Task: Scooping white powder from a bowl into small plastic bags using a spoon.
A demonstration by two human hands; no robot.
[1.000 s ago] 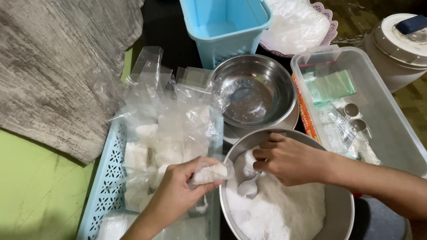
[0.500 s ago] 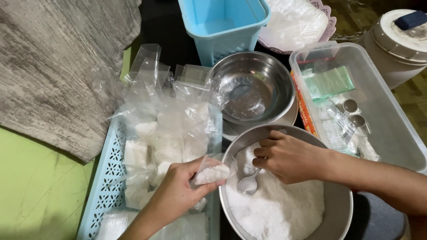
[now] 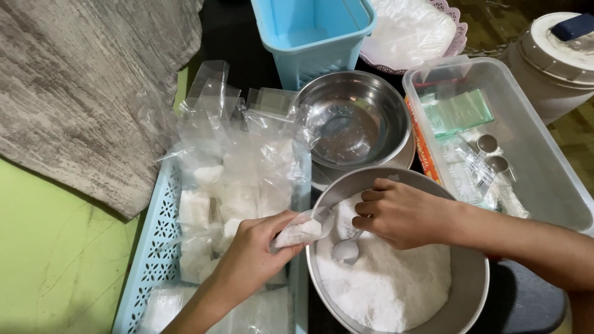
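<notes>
My left hand [image 3: 253,256] grips a small clear plastic bag [image 3: 301,231] partly filled with white powder, its mouth held at the rim of a large steel bowl [image 3: 470,291]. That bowl holds a heap of white powder [image 3: 390,281]. Over the bowl, my right hand [image 3: 402,213] holds a metal spoon [image 3: 346,249], whose scoop rests in the powder just right of the bag. A light blue perforated tray [image 3: 154,247] on the left carries several filled clear bags [image 3: 238,179].
An empty steel bowl [image 3: 352,120] sits behind the full one. A blue plastic basket [image 3: 309,31] stands at the back. A clear plastic box [image 3: 526,142] with green packets and small metal cups is on the right. A grey cloth [image 3: 80,93] covers the left.
The bag in my left hand has moved right, closer to the bowl's rim. The spoon has shifted slightly in the powder.
</notes>
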